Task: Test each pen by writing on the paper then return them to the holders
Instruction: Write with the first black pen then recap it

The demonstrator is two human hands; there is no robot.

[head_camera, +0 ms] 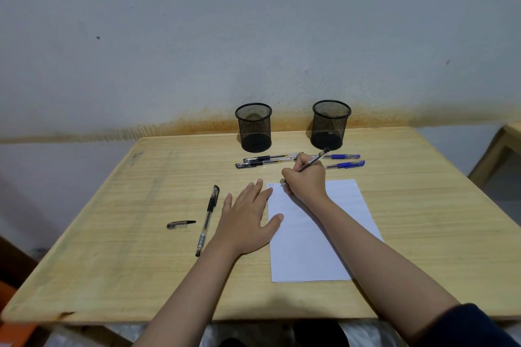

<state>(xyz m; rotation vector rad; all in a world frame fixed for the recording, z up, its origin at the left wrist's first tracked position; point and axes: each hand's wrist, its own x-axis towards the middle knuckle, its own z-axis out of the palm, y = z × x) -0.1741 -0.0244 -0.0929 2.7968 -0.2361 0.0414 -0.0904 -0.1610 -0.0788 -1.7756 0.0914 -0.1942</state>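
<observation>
My right hand [306, 180] grips a black pen [315, 160] with its tip on the top left corner of the white paper [313, 242], beside a small written mark [271, 185]. My left hand [248, 220] lies flat, fingers spread, on the table and the paper's left edge. A capped black pen [208, 218] lies left of that hand, and a loose pen cap [180, 224] further left. Two black pens [263, 161] and two blue pens [345, 160] lie in front of two black mesh holders [254, 127] [330, 124], which look empty.
The wooden table [127, 248] stands against a grey wall with a rusty stain line. Another wooden piece of furniture [499, 155] shows at the right edge. My dark sleeve [468, 327] is at the bottom right.
</observation>
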